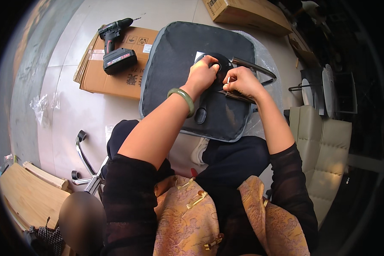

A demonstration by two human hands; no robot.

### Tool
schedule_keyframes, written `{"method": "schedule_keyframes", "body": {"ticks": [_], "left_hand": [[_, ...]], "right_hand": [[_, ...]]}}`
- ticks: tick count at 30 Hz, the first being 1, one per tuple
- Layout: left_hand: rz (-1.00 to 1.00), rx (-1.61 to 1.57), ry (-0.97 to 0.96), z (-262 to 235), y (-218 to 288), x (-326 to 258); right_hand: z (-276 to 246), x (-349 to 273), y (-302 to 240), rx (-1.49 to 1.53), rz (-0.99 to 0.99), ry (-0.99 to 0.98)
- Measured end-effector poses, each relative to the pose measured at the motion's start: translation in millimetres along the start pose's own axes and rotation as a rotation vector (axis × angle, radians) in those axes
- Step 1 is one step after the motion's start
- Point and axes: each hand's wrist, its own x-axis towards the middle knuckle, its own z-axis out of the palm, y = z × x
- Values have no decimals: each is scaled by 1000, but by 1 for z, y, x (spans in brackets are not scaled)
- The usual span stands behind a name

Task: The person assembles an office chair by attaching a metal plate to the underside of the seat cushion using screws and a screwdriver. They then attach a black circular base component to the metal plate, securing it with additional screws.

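An upturned dark seat cushion (175,59) lies on the floor before the knees, a black mechanism plate (219,70) at its centre. The left hand (202,76) presses on the plate, fingers closed over it; just right, the right hand (241,82) pinches a small screw (228,80), upright, tip toward the plate

One dark seat cushion (175,64) at centre frame, one cordless drill (116,45) at upper left, two cardboard boxes, flattened (123,77) and closed (247,15), one green bangle (182,99), two hands, left (202,74) and right (242,82)
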Motion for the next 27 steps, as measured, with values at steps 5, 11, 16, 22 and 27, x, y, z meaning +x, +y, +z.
{"method": "schedule_keyframes", "body": {"ticks": [5,11,16,22,27], "left_hand": [[-18,-13,-5,0,0,0],[-30,11,-13,-1,-1,1],[-44,-64,-5,3,-8,6],[55,36,53,9,-22,17],[76,28,68,12,-27,21]], "right_hand": [[0,3,-10,-117,-42,-50],[3,8,-6,-105,59,-61],[18,2,-20,-407,12,99],[37,-15,-34,-638,60,273],[42,-20,-29,-683,3,339]]}}
